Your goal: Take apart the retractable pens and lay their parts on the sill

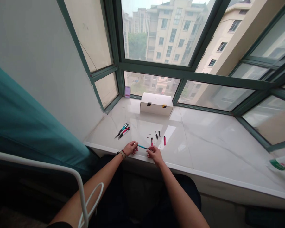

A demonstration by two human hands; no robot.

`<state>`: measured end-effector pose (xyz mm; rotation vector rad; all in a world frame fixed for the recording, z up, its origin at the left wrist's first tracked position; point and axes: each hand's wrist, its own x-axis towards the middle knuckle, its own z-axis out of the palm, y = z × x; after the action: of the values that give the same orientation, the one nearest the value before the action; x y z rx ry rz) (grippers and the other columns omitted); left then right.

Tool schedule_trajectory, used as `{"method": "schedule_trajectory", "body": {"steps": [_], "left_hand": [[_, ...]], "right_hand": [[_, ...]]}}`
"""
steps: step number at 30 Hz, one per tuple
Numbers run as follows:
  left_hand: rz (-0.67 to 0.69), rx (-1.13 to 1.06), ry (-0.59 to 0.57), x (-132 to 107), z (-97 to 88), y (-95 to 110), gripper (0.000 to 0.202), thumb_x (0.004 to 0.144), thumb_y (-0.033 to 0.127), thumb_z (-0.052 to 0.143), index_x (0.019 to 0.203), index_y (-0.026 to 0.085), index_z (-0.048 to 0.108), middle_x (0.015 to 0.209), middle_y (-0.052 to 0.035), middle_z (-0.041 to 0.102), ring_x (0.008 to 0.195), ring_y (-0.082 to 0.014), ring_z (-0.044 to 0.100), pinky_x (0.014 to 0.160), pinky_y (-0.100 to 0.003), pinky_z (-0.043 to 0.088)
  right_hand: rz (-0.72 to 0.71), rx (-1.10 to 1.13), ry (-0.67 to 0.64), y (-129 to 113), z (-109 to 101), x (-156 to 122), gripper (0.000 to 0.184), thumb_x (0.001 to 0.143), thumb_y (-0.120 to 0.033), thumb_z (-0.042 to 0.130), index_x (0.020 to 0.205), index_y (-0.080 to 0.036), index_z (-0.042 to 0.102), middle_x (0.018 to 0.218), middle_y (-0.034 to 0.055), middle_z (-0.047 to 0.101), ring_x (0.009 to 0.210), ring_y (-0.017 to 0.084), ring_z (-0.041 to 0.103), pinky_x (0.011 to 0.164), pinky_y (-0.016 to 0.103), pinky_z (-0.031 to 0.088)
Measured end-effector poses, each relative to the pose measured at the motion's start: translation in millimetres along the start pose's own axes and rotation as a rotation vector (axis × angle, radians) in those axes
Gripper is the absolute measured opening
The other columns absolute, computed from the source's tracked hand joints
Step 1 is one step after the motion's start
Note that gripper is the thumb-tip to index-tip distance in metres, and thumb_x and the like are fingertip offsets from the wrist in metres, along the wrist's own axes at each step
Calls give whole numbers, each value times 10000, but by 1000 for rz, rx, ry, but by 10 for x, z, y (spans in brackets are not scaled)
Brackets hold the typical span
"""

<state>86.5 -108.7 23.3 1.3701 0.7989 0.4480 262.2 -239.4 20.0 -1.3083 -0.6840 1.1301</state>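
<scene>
A blue pen (142, 147) stretches between my two hands above the front edge of the white sill. My left hand (131, 147), with bands on its wrist, pinches the pen's left end. At the dark right end, the fingers of my right hand (155, 154) are closed on the same pen. Behind my left hand lies a small bunch of pens (123, 130), blue, red and black. Beyond my right hand are a red pen barrel (164, 140), another red part (152, 141) and several small black pen parts (157, 136).
A white box (156, 104) stands at the back against the window. A small purple box (127, 91) is in the far left corner. At the right edge lies a white and green container (281, 163). A white metal rail (49, 164) crosses the lower left, near a teal curtain (33, 120).
</scene>
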Motion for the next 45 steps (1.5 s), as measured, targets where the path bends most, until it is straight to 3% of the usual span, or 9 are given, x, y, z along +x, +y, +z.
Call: {"method": "schedule_trajectory", "body": {"steps": [5,10,18,23,30,34,37,41,45], "left_hand": [[20,30,35,2,-2,-32,483,804,646,491,712,172,499,560,11,590,402,-78,490,379,-182,362],[54,103,15,-20,41,-35,488,801,649,495,693,173,504,564,16,584,419,-79,493,404,-187,378],[40,185,94,-29,62,-29,557,796,710,432,603,187,456,429,52,462,352,-77,391,385,-208,313],[41,177,70,-32,55,-44,554,784,718,441,609,193,461,439,50,466,358,-88,398,391,-217,304],[26,240,92,-3,56,-4,602,771,758,403,545,200,423,377,49,420,332,-93,367,379,-223,273],[-4,216,58,8,48,-1,614,737,786,416,555,200,444,387,44,443,331,-97,375,378,-226,274],[-5,193,71,18,43,-21,612,740,784,416,555,201,442,385,45,440,326,-94,363,378,-227,264],[-14,186,111,27,36,-29,606,749,772,423,543,203,434,373,55,393,329,-94,354,377,-232,264],[-17,153,96,17,37,-28,592,743,762,449,566,197,456,399,55,416,339,-92,377,370,-227,280]], "right_hand": [[70,-78,-23,-42,29,9,498,764,-633,585,842,-143,630,660,69,682,431,110,554,397,213,430],[63,-27,50,-28,34,17,551,746,-697,547,697,-150,594,564,59,649,374,106,522,356,207,375],[42,32,22,-54,20,-21,455,670,-576,695,854,-174,585,695,34,686,514,126,595,465,219,462],[25,-49,26,-17,26,-14,453,726,-617,615,796,-171,585,639,20,676,371,71,455,357,187,320],[13,31,44,-44,29,-27,449,678,-531,716,929,-172,617,806,57,715,548,113,608,494,214,477],[70,-40,35,-21,49,-4,492,752,-633,586,827,-150,639,658,58,689,401,104,543,375,203,394],[5,-115,8,11,60,7,435,729,-589,639,742,-155,625,615,37,662,396,94,514,372,197,378],[-34,-102,51,-4,57,-4,431,649,-506,740,908,-178,636,750,34,681,570,134,609,472,219,471],[1,-102,34,-24,52,-21,462,659,-526,718,941,-166,650,709,32,674,537,129,586,456,226,456]]}}
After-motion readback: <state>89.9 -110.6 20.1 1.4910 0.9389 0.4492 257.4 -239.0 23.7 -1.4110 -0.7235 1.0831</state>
